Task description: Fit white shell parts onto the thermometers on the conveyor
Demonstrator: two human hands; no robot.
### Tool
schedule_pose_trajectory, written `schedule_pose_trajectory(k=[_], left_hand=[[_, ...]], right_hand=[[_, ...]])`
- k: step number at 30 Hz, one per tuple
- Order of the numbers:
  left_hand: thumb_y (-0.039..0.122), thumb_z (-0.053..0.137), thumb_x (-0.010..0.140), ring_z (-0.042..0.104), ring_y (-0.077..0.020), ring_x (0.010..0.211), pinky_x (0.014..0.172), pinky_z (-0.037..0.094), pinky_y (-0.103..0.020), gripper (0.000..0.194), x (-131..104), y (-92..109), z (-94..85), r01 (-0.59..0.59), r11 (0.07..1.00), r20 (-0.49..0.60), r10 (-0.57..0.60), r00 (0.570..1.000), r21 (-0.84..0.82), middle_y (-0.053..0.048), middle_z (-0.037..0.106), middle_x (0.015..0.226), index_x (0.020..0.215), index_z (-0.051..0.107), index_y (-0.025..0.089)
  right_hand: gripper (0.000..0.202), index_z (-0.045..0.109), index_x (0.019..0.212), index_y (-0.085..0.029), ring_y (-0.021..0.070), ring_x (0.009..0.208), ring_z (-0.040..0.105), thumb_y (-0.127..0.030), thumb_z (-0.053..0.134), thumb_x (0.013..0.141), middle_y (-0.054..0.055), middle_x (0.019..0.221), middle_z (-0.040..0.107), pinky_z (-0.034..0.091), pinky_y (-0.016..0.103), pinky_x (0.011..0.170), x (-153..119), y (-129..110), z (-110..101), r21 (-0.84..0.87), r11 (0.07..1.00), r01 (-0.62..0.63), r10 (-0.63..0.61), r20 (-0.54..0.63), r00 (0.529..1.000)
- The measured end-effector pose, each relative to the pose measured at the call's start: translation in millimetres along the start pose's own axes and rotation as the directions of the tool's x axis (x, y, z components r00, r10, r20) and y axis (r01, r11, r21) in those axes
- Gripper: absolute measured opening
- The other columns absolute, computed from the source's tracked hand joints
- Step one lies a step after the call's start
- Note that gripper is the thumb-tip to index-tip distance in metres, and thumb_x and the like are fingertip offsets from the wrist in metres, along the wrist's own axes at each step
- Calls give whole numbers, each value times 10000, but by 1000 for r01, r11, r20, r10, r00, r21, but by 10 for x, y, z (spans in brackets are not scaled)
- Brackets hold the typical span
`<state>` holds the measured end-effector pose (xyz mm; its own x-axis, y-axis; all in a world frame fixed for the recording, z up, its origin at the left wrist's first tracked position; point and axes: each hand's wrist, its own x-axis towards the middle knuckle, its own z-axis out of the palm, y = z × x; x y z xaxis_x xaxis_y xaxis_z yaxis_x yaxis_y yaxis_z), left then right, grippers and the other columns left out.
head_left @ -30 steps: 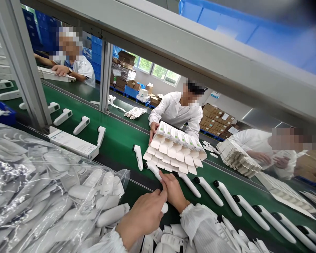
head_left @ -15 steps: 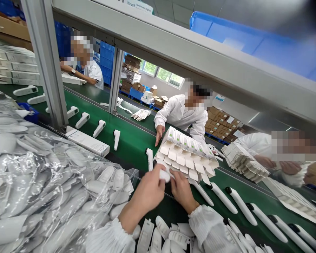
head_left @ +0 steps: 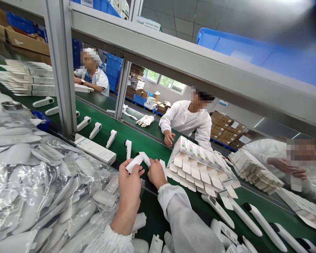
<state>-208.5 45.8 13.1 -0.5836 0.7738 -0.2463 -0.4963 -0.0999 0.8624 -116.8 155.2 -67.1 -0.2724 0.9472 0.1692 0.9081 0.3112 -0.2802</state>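
My left hand (head_left: 129, 189) is closed around a smooth white plastic cover (head_left: 134, 163), held just above the green belt. Beside it, my right hand (head_left: 157, 173) pinches a white digital thermometer (head_left: 145, 160) with a dark tip; its lower end is hidden by my fingers. The cover and the thermometer's head are very close; I cannot tell whether they touch. Another thermometer (head_left: 128, 149) lies just beyond on the belt. Loose white plastic covers (head_left: 156, 244) lie below my wrists.
A clear bag of white plastic parts (head_left: 55, 189) fills the left. Open cartons (head_left: 197, 168) stand right of my hands, before a co-worker (head_left: 185, 117). More thermometers (head_left: 264, 226) lie at the right. A metal post (head_left: 60, 70) and crossbar (head_left: 173, 45) frame the bench.
My hands have moved left and apart from a shared white piece, and my right hand now pinches a thermometer on the belt. The co-worker's hand has drawn back from the cartons. The view has shifted.
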Motion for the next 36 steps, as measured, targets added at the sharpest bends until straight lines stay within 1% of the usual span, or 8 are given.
schedule_pose_trajectory(k=[5, 9, 13, 17, 21, 27, 32, 36], left_hand=[[214, 585, 823, 656, -147, 812, 822, 562, -343, 291, 71, -163, -7, 2, 996, 71, -8, 997, 87, -53, 631, 999, 1104, 517, 193], [246, 580, 811, 635, -169, 769, 748, 523, -323, 246, 65, -278, -30, -99, 941, 308, -6, 952, 323, -34, 650, 885, 1039, 505, 193], [278, 506, 853, 615, -186, 771, 704, 464, -303, 168, -10, -298, -48, -342, 798, 559, 7, 829, 497, -19, 663, 858, 1000, 562, 219], [301, 486, 868, 578, -176, 693, 654, 437, -288, 131, -144, -323, 9, -467, 720, 753, -117, 647, 513, 2, 626, 752, 929, 568, 218], [314, 504, 866, 609, -169, 741, 694, 465, -313, 227, -262, -404, 72, -519, 592, 708, -129, 695, 617, -72, 624, 1059, 1060, 496, 196], [359, 493, 901, 632, -254, 988, 763, 482, -357, 250, -326, -483, 38, -692, 341, 770, -337, 541, 636, -71, 648, 1109, 1091, 582, 223], [330, 470, 919, 648, -260, 1003, 741, 480, -347, 247, -328, -483, 37, -729, 229, 755, -340, 561, 645, -77, 661, 1159, 1099, 602, 224], [341, 456, 921, 659, -258, 994, 736, 484, -341, 262, -283, -511, 80, -746, 203, 762, -327, 558, 634, -88, 670, 1159, 1092, 609, 216]], right_hand=[[456, 527, 1364, -86, 272, 1056, 617, -115, 473, 912, 195, 1151, 619, 466, 370, 915, -16, 123, -60, 55, 998, 3, -3, -1, 1000], [406, 575, 1333, -118, 252, 1184, 564, -283, 462, 980, 175, 1265, 607, 445, 368, 998, -205, 304, -406, 285, 958, 42, -25, -62, 998], [476, 596, 1322, -214, 211, 1046, 637, -493, 495, 950, 88, 1221, 662, 525, 343, 870, -615, 444, -904, 740, 673, 6, -88, 72, 994], [387, 702, 1156, -243, 195, 884, 649, -441, 681, 825, 20, 999, 725, 513, 326, 814, -929, 526, -1192, 732, 682, -4, -259, 246, 934], [363, 691, 1094, -199, 174, 727, 625, -376, 695, 778, 0, 804, 693, 495, 302, 712, -1003, 819, -1078, 740, 659, -134, -28, 202, 979], [366, 638, 1168, -153, 222, 833, 645, -202, 586, 810, 89, 1024, 703, 486, 339, 808, -1008, 1142, -645, 341, 908, -245, 256, 15, 967], [629, 410, 1439, -42, 297, 1001, 617, -22, 461, 813, 188, 1069, 675, 454, 359, 865, -942, 1024, -426, -107, 962, -250, 252, 8, 968], [635, 387, 1443, -22, 303, 1024, 597, 0, 446, 811, 200, 1075, 662, 445, 368, 900, -902, 1057, -430, -214, 948, -237, 244, 6, 970]])
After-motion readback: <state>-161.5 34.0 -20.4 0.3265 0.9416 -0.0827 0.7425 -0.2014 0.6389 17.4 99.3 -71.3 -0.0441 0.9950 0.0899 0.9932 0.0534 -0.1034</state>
